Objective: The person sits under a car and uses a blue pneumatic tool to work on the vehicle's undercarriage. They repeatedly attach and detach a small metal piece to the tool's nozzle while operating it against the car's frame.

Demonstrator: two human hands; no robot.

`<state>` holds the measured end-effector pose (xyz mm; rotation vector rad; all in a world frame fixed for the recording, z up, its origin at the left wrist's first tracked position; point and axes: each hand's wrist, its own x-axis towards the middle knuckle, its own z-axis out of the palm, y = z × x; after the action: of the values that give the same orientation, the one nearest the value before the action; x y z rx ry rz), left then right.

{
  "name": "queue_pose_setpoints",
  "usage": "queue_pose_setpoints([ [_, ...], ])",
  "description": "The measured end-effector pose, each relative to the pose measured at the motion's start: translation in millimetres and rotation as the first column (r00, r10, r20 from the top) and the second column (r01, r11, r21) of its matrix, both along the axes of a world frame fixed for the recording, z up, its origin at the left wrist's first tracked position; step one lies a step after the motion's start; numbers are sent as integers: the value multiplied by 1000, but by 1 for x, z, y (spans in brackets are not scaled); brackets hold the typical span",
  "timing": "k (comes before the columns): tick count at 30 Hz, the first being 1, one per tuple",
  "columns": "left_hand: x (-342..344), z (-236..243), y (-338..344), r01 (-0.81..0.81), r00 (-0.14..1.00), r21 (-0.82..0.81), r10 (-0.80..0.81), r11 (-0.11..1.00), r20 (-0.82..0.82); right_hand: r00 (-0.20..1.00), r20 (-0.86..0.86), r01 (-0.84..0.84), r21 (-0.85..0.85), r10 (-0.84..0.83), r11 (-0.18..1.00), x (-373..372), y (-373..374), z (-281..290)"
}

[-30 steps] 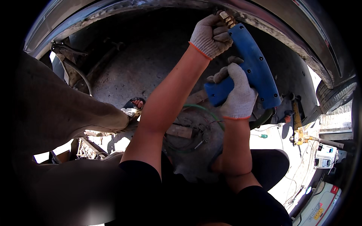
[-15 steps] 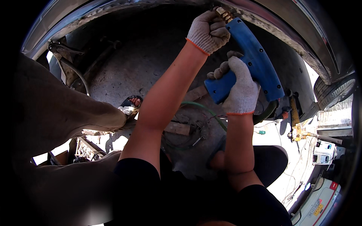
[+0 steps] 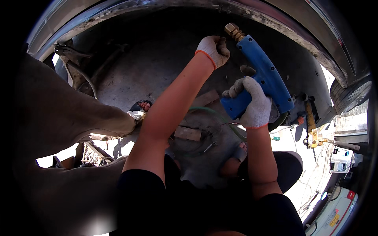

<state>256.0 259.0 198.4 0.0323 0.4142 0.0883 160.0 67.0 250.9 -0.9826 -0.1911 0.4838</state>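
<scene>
My right hand (image 3: 255,100), in a white knitted glove with an orange cuff, is wrapped round the handle of a blue pistol-shaped welding gun (image 3: 264,69). The gun's brass-coloured nozzle (image 3: 234,31) points up and left, apart from the car body's edge. A thick dark cable leaves its rear end near my wrist. Left of the nozzle, my gloved left hand (image 3: 214,51) is closed with its fingers curled. Whether anything small is in those fingers is hidden. A gap separates the left hand from the gun.
A curved car body edge (image 3: 157,8) arches overhead. At the left stands another person in brown clothing (image 3: 78,114), a sandalled foot (image 3: 141,106) close by. A wood block (image 3: 188,133) and green hose (image 3: 204,109) lie below; a yellow jack (image 3: 312,135) and tyre (image 3: 352,94) are right.
Both hands have come down from the car body's edge, the left also moving left, away from the nozzle. The gun has lowered with my right hand, its nozzle now apart from the edge.
</scene>
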Motion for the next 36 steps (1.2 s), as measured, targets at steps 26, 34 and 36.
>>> queue_pose_setpoints([
  [26, -197, 95, -105, 98, 995, 624, -56, 775, -86, 544, -530, -483, 436, 650, 759, 23, -145, 12],
  [34, -212, 69, -105, 71, 987, 432, -1, 899, -160, 501, -537, -510, 451, 679, 733, 18, -166, -6],
  [36, -208, 73, -112, 14, 991, 434, 46, 901, -128, 479, -556, -506, 458, 679, 731, 15, -164, -6],
])
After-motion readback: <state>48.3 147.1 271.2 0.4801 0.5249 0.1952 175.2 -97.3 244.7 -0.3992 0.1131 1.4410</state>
